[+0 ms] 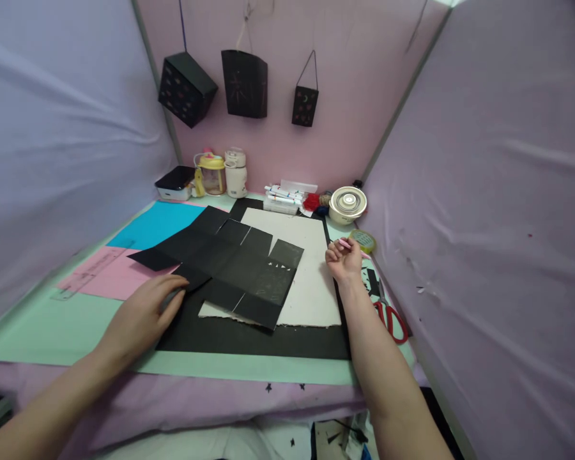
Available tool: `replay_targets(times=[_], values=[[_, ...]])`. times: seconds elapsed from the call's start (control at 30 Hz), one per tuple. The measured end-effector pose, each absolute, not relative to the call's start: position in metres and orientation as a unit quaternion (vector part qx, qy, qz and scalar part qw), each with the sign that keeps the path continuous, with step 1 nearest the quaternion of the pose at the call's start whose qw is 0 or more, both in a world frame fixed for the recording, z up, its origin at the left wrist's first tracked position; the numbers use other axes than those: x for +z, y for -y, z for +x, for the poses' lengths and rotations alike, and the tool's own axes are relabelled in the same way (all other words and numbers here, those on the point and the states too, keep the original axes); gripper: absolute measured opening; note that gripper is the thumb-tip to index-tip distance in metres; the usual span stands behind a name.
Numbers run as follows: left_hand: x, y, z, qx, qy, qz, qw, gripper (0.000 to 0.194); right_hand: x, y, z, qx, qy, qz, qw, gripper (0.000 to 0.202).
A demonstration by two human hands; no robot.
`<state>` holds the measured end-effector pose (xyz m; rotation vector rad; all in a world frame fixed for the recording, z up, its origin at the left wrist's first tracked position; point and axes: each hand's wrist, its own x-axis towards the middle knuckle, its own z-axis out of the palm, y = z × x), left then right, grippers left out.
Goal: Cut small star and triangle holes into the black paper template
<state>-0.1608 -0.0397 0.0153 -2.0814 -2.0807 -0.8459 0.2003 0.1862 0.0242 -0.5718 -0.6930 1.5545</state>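
A black card cutout (230,255) with slits, flaps and a row of small triangular holes lies over a white board (311,287) and a large black sheet (253,342). My left hand (146,310) grips the cutout's near left flap between thumb and fingers. Off the board's right edge, my right hand (344,259) is raised with curled fingers closed on a slim pink tool (345,243); its tip is too small to make out. Red-handled scissors (390,319) lie to the right of my right forearm.
Blue paper (156,223), pink paper (100,275) and a clear ruler (93,271) lie at left. Behind stand a yellow-lidded jar (213,176), a white bottle (236,174), markers (285,197) and a lidded bowl (347,204). Black paper lanterns (244,83) hang above.
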Motion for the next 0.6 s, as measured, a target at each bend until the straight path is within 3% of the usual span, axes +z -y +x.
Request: replay_targets(times=[0.3, 0.47, 0.6], values=[[0.023, 0.035, -0.131, -0.309, 0.642, -0.702, -0.004, 0.024, 0.009, -0.179, 0.175, 0.611, 0.434, -0.327, 0.576, 0.020], [0.047, -0.023, -0.089, -0.251, 0.572, -0.773, -0.114, 0.028, 0.002, -0.165, 0.164, 0.458, 0.679, -0.350, 0.455, 0.026], [0.049, -0.086, -0.062, -0.208, 0.516, -0.818, -0.143, 0.024, -0.006, -0.166, 0.163, 0.402, 0.734, -0.360, 0.412, 0.033]])
